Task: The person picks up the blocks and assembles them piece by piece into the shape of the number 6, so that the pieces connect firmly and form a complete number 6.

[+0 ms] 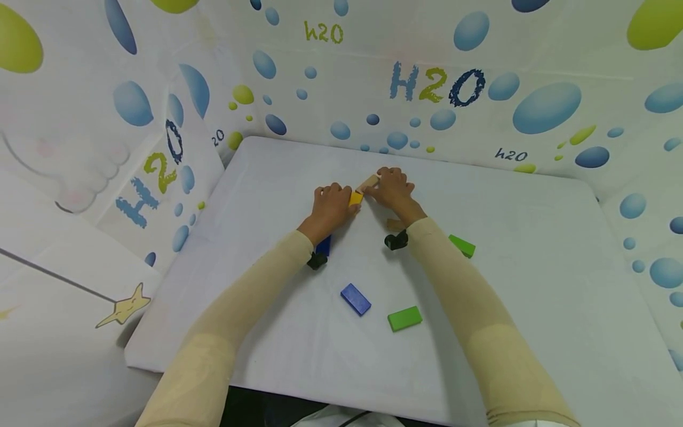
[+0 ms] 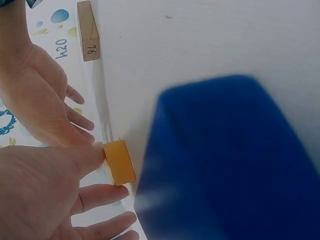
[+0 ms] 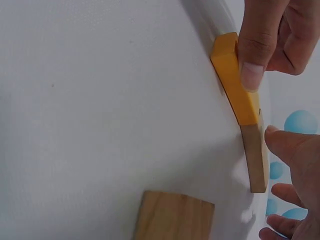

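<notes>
My left hand [image 1: 332, 206] pinches a yellow block [image 1: 356, 198] between thumb and finger, low at the table's far middle. The yellow block [image 3: 235, 85] meets the end of a plain wooden block [image 3: 255, 157], the two forming a line. Beside that wooden block is my right hand [image 1: 393, 191]; its thumb is close to the joint and its fingers lie loosely spread in the right wrist view. Whether the thumb touches the wood I cannot tell. A dark blue block [image 1: 324, 246] sits under my left wrist, and another wooden block [image 1: 395, 225] near my right wrist.
Closer to me lie a blue block [image 1: 356, 299] and a green block [image 1: 405, 319]. Another green block [image 1: 462, 245] is partly behind my right forearm. The white table [image 1: 533, 284] meets printed walls at the back and left.
</notes>
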Motion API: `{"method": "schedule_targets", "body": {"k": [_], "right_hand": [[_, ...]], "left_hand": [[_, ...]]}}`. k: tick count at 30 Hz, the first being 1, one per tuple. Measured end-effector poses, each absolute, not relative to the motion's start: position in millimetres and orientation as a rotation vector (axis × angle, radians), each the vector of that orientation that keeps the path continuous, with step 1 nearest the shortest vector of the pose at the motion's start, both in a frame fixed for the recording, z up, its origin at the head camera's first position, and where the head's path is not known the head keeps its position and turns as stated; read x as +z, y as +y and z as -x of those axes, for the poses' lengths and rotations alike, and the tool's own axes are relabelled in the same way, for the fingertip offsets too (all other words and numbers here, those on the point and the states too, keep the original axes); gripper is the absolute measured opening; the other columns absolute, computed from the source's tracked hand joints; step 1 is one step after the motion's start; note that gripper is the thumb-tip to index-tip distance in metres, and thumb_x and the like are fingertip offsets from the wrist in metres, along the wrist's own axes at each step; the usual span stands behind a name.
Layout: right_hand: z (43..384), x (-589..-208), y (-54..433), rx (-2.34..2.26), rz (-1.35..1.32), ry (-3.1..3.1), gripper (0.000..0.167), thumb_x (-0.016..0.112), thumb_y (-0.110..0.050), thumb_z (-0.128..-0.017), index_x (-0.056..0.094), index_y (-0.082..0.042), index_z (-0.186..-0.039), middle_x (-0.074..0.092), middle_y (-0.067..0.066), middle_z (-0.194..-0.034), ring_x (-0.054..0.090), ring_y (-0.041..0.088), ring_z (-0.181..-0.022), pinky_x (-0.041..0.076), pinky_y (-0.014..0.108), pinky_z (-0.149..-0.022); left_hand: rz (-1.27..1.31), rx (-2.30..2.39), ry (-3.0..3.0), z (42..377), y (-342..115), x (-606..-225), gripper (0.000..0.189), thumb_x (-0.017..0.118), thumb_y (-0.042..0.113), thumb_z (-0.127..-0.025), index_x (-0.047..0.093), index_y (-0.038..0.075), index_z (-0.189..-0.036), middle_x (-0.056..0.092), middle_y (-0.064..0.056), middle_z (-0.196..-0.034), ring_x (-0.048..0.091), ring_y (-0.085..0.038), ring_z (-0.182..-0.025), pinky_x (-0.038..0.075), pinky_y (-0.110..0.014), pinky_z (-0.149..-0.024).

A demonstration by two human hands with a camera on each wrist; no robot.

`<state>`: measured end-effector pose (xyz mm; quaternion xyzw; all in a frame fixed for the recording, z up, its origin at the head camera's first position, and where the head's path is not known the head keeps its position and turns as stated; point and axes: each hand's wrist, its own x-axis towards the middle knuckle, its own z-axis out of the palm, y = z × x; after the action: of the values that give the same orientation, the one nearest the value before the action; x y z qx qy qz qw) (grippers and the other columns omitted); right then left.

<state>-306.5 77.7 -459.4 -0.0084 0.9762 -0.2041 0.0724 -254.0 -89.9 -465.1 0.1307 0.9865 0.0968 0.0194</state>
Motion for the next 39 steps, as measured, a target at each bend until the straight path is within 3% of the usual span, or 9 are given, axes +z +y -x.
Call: {"method": "schedule_targets", "body": {"k": [9, 19, 26, 32, 39], "right_hand": [[300.1, -444.3, 102.5, -0.551, 0.135, 2.953, 0.060, 0.062, -0.044, -0.105, 0.049, -0.009, -0.152, 0.037, 0.024, -0.162, 0.038, 0.043, -0.145, 0.031, 0.065, -0.113], [276.7, -433.5, 142.5, -0.367, 0.533, 2.735, 0.044, 0.063, -0.038, -0.107, 0.063, -0.009, -0.139, 0.048, 0.024, -0.153, 0.045, 0.043, -0.144, 0.031, 0.075, -0.113], [246.3, -432.2, 156.8, -0.279, 0.590, 2.696, 0.037, 0.070, -0.030, -0.103, 0.068, -0.009, -0.132, 0.056, 0.023, -0.142, 0.054, 0.041, -0.133, 0.037, 0.068, -0.107], [227.1, -434.2, 166.2, -0.224, 0.629, 2.737, 0.036, 0.074, -0.030, -0.100, 0.069, -0.008, -0.128, 0.059, 0.025, -0.139, 0.058, 0.042, -0.127, 0.041, 0.070, -0.103], [218.6, -441.4, 166.5, -0.292, 0.639, 2.818, 0.028, 0.071, -0.023, -0.103, 0.071, -0.007, -0.125, 0.062, 0.024, -0.135, 0.060, 0.042, -0.125, 0.040, 0.070, -0.104]], "left_hand": [[-0.414, 0.290, 3.051, 253.8, -90.2, -470.5, 0.049, 0.060, 0.044, -0.108, 0.059, 0.007, -0.140, 0.061, -0.017, -0.131, 0.058, -0.037, -0.127, 0.033, -0.055, -0.117], [-0.401, 0.309, 3.046, 250.8, -93.7, -466.4, 0.047, 0.060, 0.043, -0.108, 0.060, 0.006, -0.136, 0.060, -0.017, -0.128, 0.057, -0.037, -0.125, 0.032, -0.056, -0.116], [-0.401, 0.319, 3.037, 250.8, -95.3, -464.3, 0.047, 0.060, 0.043, -0.108, 0.059, 0.006, -0.136, 0.060, -0.018, -0.128, 0.057, -0.037, -0.125, 0.031, -0.057, -0.117], [-0.395, 0.312, 3.042, 252.7, -94.1, -466.6, 0.047, 0.060, 0.045, -0.108, 0.060, 0.007, -0.136, 0.060, -0.017, -0.126, 0.057, -0.036, -0.124, 0.032, -0.057, -0.117], [-0.401, 0.303, 3.045, 255.5, -93.1, -469.4, 0.047, 0.060, 0.045, -0.108, 0.060, 0.008, -0.136, 0.061, -0.017, -0.127, 0.058, -0.036, -0.125, 0.032, -0.056, -0.117]]}}
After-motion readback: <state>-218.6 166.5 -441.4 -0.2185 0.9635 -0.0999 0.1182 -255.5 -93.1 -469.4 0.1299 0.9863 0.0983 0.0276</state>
